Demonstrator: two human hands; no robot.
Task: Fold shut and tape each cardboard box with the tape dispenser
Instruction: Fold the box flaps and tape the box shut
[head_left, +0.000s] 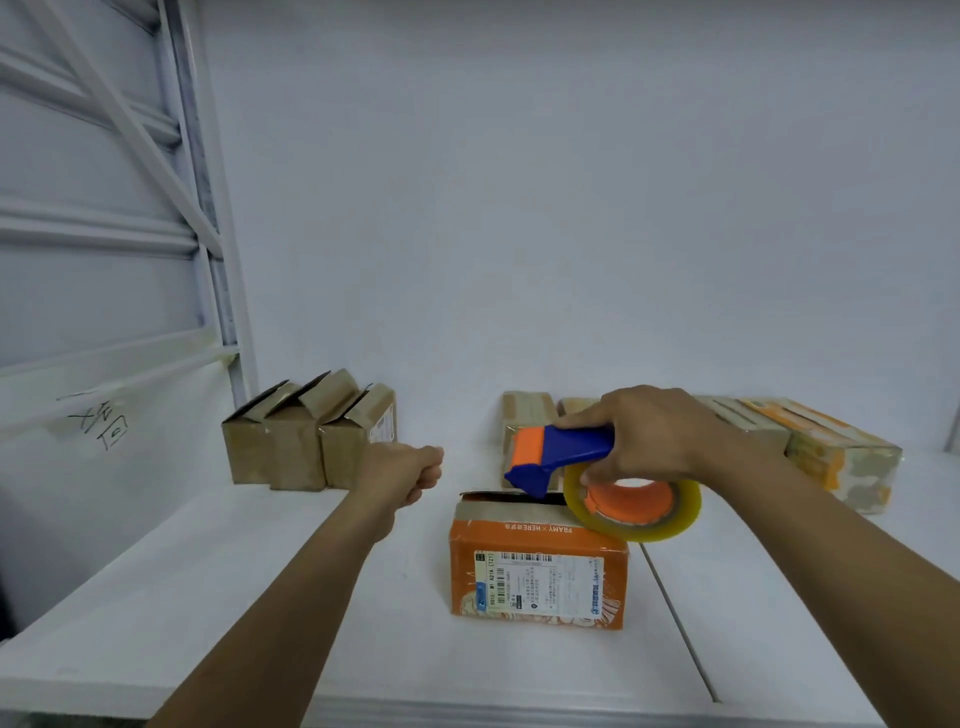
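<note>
Left arm was nearest; the left hand (402, 470) was a fist w/ nothing in it, just left of the orange box (537, 571) on the table (249, 597). Right hand (644, 436) gripped the tape dispenser (571, 457) right over the box's far edge. Box ran left-right.

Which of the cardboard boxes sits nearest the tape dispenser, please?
The orange box with the shipping label, alone in front, below the tape dispenser; the others stand farther back.
</note>
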